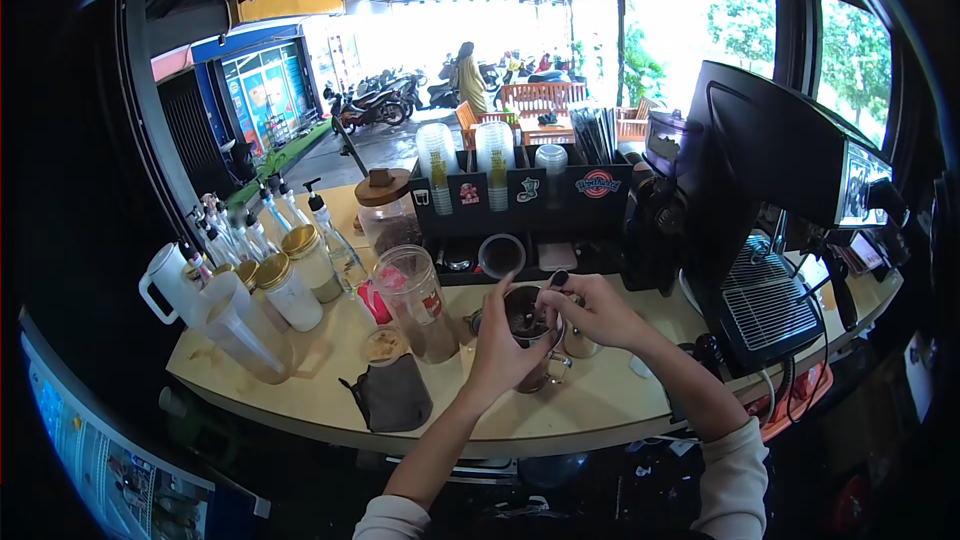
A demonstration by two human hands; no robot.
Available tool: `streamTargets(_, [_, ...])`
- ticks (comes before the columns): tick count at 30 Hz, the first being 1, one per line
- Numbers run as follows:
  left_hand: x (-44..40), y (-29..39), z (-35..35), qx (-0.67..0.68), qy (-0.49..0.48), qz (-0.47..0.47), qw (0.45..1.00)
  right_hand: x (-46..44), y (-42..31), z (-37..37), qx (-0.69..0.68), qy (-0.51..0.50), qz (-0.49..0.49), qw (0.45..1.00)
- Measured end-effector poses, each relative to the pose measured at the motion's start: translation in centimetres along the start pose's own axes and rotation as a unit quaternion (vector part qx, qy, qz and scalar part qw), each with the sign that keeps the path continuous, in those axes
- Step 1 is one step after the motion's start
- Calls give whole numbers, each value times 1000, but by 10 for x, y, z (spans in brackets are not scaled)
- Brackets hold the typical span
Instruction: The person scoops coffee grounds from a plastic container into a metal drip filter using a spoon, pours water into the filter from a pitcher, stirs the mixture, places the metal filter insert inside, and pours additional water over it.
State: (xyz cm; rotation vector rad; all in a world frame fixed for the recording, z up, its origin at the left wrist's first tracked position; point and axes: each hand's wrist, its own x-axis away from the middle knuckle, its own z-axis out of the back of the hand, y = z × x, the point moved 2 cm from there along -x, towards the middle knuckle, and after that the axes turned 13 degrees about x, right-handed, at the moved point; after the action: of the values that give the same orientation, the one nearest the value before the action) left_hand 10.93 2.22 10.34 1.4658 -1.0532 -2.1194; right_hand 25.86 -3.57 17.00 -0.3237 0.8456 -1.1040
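Clear handled mug, apparently glass (531,378): on the pale wood-toned counter (615,408), between the two hands; dark contents show inside its mouth.
Left hand (497,343): closed about the mug near the rim, thumb and fingers on opposite sides.
Right hand (597,312): fingers pinched on a slim utensil with a dark rounded end (558,280), held over the mug's mouth; its lower end is hard to make out.
Mug handling: probably rigid, moderately heavy with its contents, smooth, slippery if wet, breakable if glass; best held by the side handle (561,370) or around the body.
Utensil handling: likely light and stiff; best pinched at the dark end.
Round red badge (598,183): on the black box-shaped organiser (540,212); pale lettering across it, not securely legible.
Small picture stickers (468,195): white and red, along the same front.
Stacked clear cups (495,145): yellowish print, unreadable.
Tall clear cylindrical jar (403,305): red label, wording too small.
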Motion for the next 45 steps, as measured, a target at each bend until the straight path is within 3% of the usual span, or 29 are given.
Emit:
streamTargets(3, [-9,8,7,44,-61,68,995,0,1,-2,-2,6,0,1000])
streamTargets(9, [-21,1,23,107,-178,72,975,-2,10,-5,5,29,-16,999])
streamTargets(13, [-12,1,22,71,-170,64,981,-1,8,-7,-6,43,-32,999])
streamTargets(16, [-8,12,11,-42,-126,32,991,-2,7,-9,4,44,-9,999])
streamTargets(18, [-6,32,6,-147,-77,125,978,-2,10,-11,-12,38,-17,999])
streamTargets(22, [-5,32,3,-211,-56,119,968,1,12,-11,-9,52,-17,998])
streamTargets(26, [-14,36,11,-126,-73,120,982,6,10,-7,-25,25,-25,999])
streamTargets(30, [-19,27,16,-20,-76,70,994,8,10,-6,-31,91,-23,995])
streamTargets(39, [-23,21,30,-13,-132,-6,991,6,-4,8,43,97,35,994])
streamTargets(41, [-23,20,32,-2,-142,-3,990,7,-6,9,118,79,109,984])
streamTargets(45, [-22,17,35,-10,-156,-16,988,5,-13,13,91,52,23,994])
